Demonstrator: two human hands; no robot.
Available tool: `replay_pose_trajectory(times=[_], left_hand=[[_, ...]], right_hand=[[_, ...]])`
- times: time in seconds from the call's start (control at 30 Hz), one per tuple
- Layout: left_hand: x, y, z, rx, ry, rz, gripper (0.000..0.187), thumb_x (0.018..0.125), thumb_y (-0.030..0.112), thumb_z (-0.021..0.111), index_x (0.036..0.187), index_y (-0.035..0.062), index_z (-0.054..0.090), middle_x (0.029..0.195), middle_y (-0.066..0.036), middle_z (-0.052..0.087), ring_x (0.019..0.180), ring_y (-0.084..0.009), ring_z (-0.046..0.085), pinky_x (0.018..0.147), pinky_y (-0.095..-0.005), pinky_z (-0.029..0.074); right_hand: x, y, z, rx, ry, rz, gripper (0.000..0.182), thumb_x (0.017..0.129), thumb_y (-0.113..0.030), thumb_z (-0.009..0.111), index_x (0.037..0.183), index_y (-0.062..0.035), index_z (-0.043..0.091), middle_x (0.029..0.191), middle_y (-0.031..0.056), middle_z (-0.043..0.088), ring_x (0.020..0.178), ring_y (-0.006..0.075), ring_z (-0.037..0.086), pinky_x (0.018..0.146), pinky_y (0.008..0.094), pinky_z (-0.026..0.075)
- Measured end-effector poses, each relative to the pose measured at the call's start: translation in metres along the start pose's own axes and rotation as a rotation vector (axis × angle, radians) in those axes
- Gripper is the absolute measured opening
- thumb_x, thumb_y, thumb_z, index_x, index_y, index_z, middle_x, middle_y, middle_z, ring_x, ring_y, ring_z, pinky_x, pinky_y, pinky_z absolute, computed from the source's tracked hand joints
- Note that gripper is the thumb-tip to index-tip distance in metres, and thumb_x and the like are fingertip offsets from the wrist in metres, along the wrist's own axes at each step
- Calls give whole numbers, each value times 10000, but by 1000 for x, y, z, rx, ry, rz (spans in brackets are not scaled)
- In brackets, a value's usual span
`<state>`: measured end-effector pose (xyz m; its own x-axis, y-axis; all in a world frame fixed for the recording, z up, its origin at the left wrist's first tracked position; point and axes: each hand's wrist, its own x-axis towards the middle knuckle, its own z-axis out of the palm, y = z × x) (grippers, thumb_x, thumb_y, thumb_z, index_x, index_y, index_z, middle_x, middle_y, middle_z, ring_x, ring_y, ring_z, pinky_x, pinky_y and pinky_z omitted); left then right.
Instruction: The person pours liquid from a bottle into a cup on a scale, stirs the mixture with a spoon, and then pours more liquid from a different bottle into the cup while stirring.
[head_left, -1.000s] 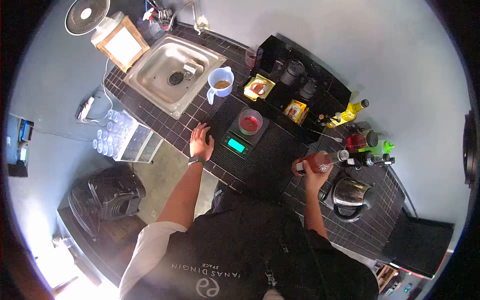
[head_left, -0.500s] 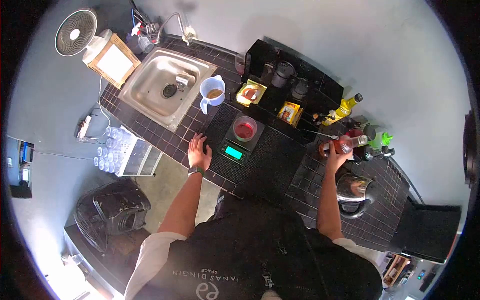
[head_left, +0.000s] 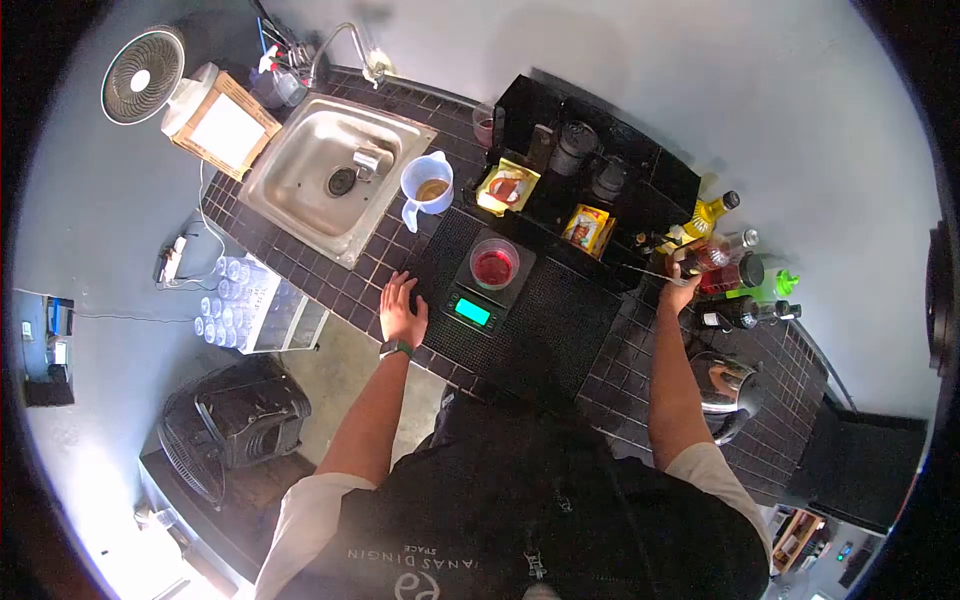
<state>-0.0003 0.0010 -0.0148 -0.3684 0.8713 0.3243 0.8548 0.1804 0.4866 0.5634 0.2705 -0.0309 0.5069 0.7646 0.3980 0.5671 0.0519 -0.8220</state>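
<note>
Tiled counter (head_left: 625,352); cup (head_left: 494,251) holds red liquid (head_left: 492,267).

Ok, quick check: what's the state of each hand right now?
Left hand: open, palm down on the tiled counter, holding nothing.
Right hand: at the reddish-brown bottle; gripping or not, can't tell.

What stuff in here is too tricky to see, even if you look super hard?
All in the head view:
- Numbers on the scale: too small and glary.
- Words on the bottle: too small and blurry.
- How the right hand touches that bottle: its fingers cover the spot.
- Part of the kettle: behind the right arm.
</note>
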Motion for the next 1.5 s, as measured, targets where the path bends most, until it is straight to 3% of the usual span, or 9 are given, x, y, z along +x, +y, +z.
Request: replay_pose_trajectory(times=[0.07, 0.37, 0.57, 0.73, 0.8, 0.9, 1.0, 1.13, 1.5], left_hand=[[0, 0, 2, 13, -5, -4, 426, 894, 113, 699, 1317, 86, 657, 1482, -127, 632, 1495, -376, 512, 1272, -538, 382], [2, 2, 0, 25, -26, -24, 434, 892, 86, 698, 1323, 79, 650, 1490, -137, 623, 1494, -376, 512, 1278, -531, 380], [2, 1, 0, 24, -56, -50, 433, 902, 125, 691, 1331, 89, 650, 1513, -129, 608, 1517, -373, 486, 1297, -538, 351], [2, 2, -3, 15, -55, -64, 423, 908, 102, 682, 1329, 75, 651, 1507, -132, 620, 1518, -365, 491, 1293, -533, 361], [2, 1, -1, 4, -58, -65, 422, 910, 106, 681, 1331, 76, 651, 1506, -132, 622, 1521, -364, 488, 1293, -533, 360], [0, 0, 0, 13, -39, -50, 421, 912, 105, 678, 1331, 75, 650, 1499, -135, 626, 1519, -361, 490, 1288, -531, 366], [0, 0, -2, 26, -38, -32, 420, 912, 107, 680, 1330, 77, 650, 1496, -135, 625, 1512, -362, 496, 1280, -532, 373], [-2, 1, -4, 4, -25, -27, 416, 910, 107, 689, 1323, 78, 649, 1496, -137, 620, 1504, -372, 501, 1274, -533, 378], [0, -1, -3, -2, -43, -41, 413, 920, 118, 693, 1328, 74, 647, 1496, -141, 618, 1520, -372, 483, 1286, -534, 362]], right_hand=[[-7, 8, 2, -81, -4, 193, 689, 1028, -184, 772, 1637, -54, 477, 1415, 265, 700, 1199, 355, 708, 1022, 460, 541], [-9, 3, 11, -318, 166, 67, 536, 1031, -292, 763, 1481, -23, 655, 1228, 247, 786, 1053, 428, 776, 899, 498, 598], [-25, 5, 12, -264, 176, 134, 472, 1057, -185, 714, 1464, 36, 620, 1360, 252, 725, 1180, 419, 740, 946, 493, 595], [-115, -24, -11, -261, 167, -25, 373, 945, -54, 725, 1298, 51, 669, 1232, 218, 702, 1107, 438, 696, 1012, 522, 532], [-164, -80, -31, -471, -24, -332, 333, 889, -39, 735, 1219, 0, 713, 1152, 197, 713, 1063, 398, 683, 994, 508, 517], [-223, -141, -34, -62, -678, -349, 257, 903, -56, 749, 1158, -92, 749, 1082, 142, 736, 1061, 382, 684, 966, 499, 527], [-260, -172, -10, 149, -1115, -626, 366, 965, -185, 744, 1318, -91, 711, 1081, 145, 688, 1044, 360, 665, 937, 495, 518], [-292, -190, -6, -151, -1113, -769, 562, 998, -287, 725, 1523, -127, 606, 1083, 108, 597, 1026, 304, 596, 902, 468, 467], [-300, -192, -2, -276, -1073, -746, 643, 996, -298, 697, 1591, -124, 529, 1064, 118, 595, 1020, 318, 588, 911, 493, 459]])
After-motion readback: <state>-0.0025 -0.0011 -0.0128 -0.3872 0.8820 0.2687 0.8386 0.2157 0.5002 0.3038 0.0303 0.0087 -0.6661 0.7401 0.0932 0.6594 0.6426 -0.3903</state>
